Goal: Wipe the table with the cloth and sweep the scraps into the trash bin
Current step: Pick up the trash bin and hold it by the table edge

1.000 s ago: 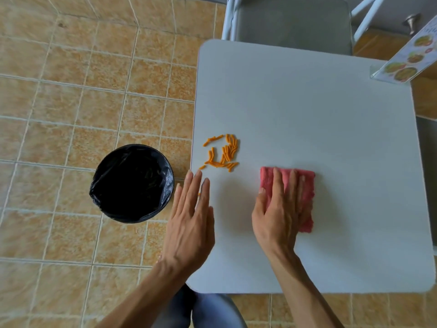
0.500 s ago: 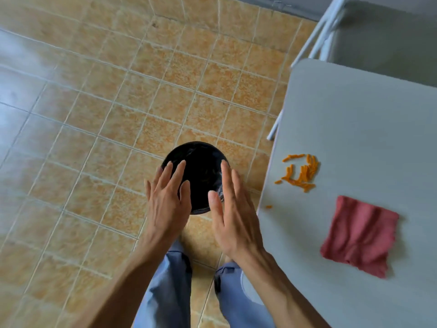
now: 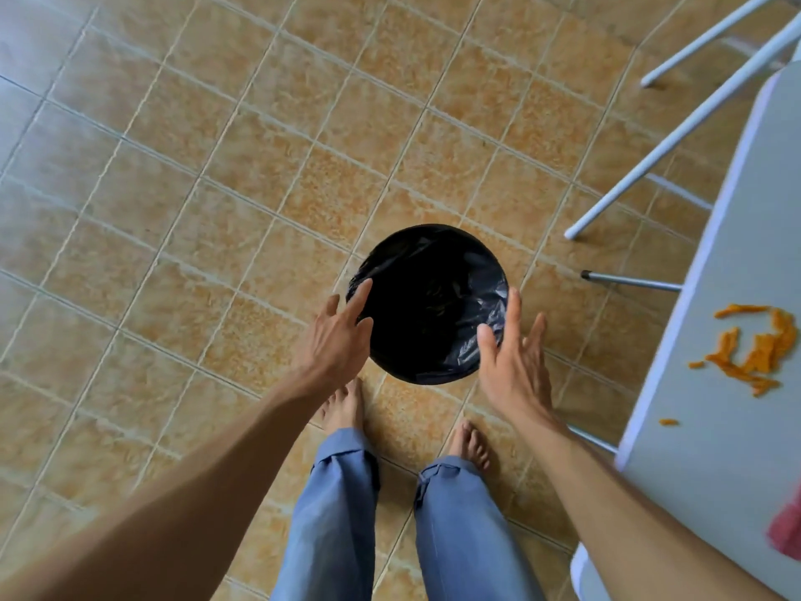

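Observation:
A round trash bin [image 3: 427, 297] lined with a black bag stands on the tiled floor just in front of my bare feet. My left hand [image 3: 336, 340] is at the bin's left rim, fingers spread and empty. My right hand [image 3: 513, 353] is at its right rim, also spread and empty. Whether either hand touches the rim I cannot tell. At the right edge of the view is the white table [image 3: 711, 427] with a pile of orange scraps [image 3: 756, 351] and one stray scrap [image 3: 669, 422] near its edge. A corner of the pink cloth [image 3: 786, 535] lies on the table at the far right.
White chair legs [image 3: 676, 128] slant across the floor at the upper right, and a grey table leg [image 3: 628, 280] pokes out beside the bin. Tan tiled floor [image 3: 173, 210] stretches to the left and beyond the bin.
My right hand let go of the cloth, both hands left the table, and I turned left. Both hands have come down to either side of the bin's rim.

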The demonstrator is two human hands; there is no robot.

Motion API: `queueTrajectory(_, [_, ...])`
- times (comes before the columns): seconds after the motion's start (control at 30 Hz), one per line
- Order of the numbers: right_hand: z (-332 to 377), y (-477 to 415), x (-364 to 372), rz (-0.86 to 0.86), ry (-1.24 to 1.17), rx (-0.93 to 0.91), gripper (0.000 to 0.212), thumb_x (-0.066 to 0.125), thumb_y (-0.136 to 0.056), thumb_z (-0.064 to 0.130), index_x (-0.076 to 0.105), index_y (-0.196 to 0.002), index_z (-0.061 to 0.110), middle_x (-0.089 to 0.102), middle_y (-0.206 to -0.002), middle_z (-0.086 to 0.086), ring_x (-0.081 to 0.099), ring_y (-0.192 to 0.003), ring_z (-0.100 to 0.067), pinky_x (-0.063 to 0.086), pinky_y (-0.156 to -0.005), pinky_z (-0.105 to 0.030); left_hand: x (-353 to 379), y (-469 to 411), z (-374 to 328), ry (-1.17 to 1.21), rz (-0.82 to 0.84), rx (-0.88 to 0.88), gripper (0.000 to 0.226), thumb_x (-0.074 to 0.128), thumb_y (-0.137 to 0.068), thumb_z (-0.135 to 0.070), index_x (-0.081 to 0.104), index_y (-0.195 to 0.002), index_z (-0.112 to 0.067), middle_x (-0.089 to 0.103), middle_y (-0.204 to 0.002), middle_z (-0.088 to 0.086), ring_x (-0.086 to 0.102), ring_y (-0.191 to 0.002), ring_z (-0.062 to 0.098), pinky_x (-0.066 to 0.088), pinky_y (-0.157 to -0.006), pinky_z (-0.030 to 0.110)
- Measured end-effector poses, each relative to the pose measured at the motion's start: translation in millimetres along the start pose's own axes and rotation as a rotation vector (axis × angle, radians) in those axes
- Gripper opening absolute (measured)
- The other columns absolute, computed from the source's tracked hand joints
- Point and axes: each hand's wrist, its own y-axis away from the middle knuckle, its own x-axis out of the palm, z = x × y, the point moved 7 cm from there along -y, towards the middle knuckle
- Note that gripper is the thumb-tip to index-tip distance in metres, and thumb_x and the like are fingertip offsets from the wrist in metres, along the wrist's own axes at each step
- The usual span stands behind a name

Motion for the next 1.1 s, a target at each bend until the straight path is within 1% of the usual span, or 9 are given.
queueTrajectory(0.1, [-5.7,-20.0,16.6,0.015,-0.006,0.051,0.067,0.026,-0.102,0.062,-0.019,-0.151,0.056,-0.004,-0.169,-0.02,0.044,-0.139,-0.047,0.052,-0.092,-0.05,12.8,-27.0,4.0,0.012,0.025,0.052,0.061,0.033,-0.097,-0.04,0.008,-0.152,-0.045,0.044,-0.133,0.014,0.053,-0.108,0.04,0.048,-0.087,0.045])
queueTrajectory(0.2, [-11.6,-35.0,33.9,0.083,-0.057,0.149,0.067,0.028,-0.104,0.061,-0.019,-0.152,0.055,0.006,-0.169,-0.02,0.042,-0.14,-0.044,0.045,-0.095,-0.048,23.7,-52.2,6.7,0.006,0.043,0.066,0.065,0.036,-0.097,-0.036,0.001,-0.152,-0.046,0.036,-0.139,0.016,0.054,-0.104,0.039,0.048,-0.084,0.041])
queueTrajectory(0.3, [-7.0,-52.9,45.7,0.036,-0.036,0.109,0.069,0.032,-0.103,0.059,-0.018,-0.151,0.057,0.036,-0.151,-0.021,0.06,-0.11,-0.042,0.042,-0.072,-0.039,37.8,-76.2,11.9,0.031,0.054,0.085,0.075,0.041,-0.096,-0.03,-0.008,-0.149,-0.049,0.028,-0.149,0.019,0.056,-0.098,0.04,0.052,-0.081,0.044])
queueTrajectory(0.4, [-3.1,-68.8,58.1,-0.008,-0.028,0.082,0.069,0.035,-0.105,0.054,-0.013,-0.153,0.055,0.041,-0.146,-0.02,0.063,-0.097,-0.04,0.04,-0.065,-0.034,44.1,-92.3,17.0,0.023,-0.008,0.087,0.083,0.046,-0.094,-0.018,-0.008,-0.15,-0.047,0.025,-0.154,0.019,0.057,-0.103,0.044,0.051,-0.079,0.044])
queueTrajectory(0.57, [2.5,-91.4,68.9,-0.1,0.033,0.055,0.074,0.04,-0.109,0.027,-0.012,-0.153,0.055,0.044,-0.135,-0.019,0.049,-0.059,-0.024,0.036,-0.049,-0.032,34.9,-103.2,23.0,-0.061,-0.138,0.112,0.083,0.044,-0.092,-0.01,-0.002,-0.153,-0.042,0.05,-0.133,0.022,0.059,-0.088,0.042,0.045,-0.063,0.04])
queueTrajectory(0.63, [0.5,-94.1,66.9,-0.093,0.069,0.069,0.093,0.045,-0.102,0.003,-0.011,-0.154,0.056,0.045,-0.122,-0.013,0.051,-0.06,-0.027,0.042,-0.052,-0.036,29.4,-104.5,21.5,-0.081,-0.138,0.158,0.085,0.043,-0.089,-0.007,-0.001,-0.153,-0.042,0.058,-0.125,0.021,0.061,-0.084,0.041,0.05,-0.062,0.043])
queueTrajectory(0.73, [0.8,-84.6,63.0,-0.049,0.067,0.076,0.107,0.048,-0.092,-0.01,-0.011,-0.155,0.053,0.045,-0.116,-0.011,0.052,-0.062,-0.026,0.045,-0.053,-0.037,14.6,-100.9,15.3,-0.094,-0.152,0.159,0.087,0.045,-0.086,-0.004,0.004,-0.153,-0.042,0.066,-0.116,0.017,0.064,-0.081,0.04,0.052,-0.061,0.043])
queueTrajectory(0.93, [8.2,-29.9,23.9,-0.09,-0.035,0.119,0.106,0.048,-0.092,-0.011,-0.011,-0.157,0.049,0.043,-0.134,-0.013,0.049,-0.065,-0.025,0.031,-0.047,-0.028,-17.3,-53.1,-26.0,-0.064,-0.19,0.216,0.087,0.047,-0.085,-0.002,0.011,-0.153,-0.044,0.068,-0.115,0.017,0.065,-0.079,0.04,0.041,-0.054,0.033])
queueTrajectory(1.1, [9.8,15.7,-30.8,-0.084,-0.064,0.143,0.102,0.047,-0.095,-0.005,-0.013,-0.155,0.052,0.045,-0.123,-0.009,0.042,-0.055,-0.016,0.029,-0.044,-0.025,-56.4,-0.9,-56.4,-0.066,-0.226,0.245,0.09,0.055,-0.082,0.001,0.018,-0.152,-0.042,0.072,-0.101,0.017,0.064,-0.068,0.037,0.035,-0.05,0.029])
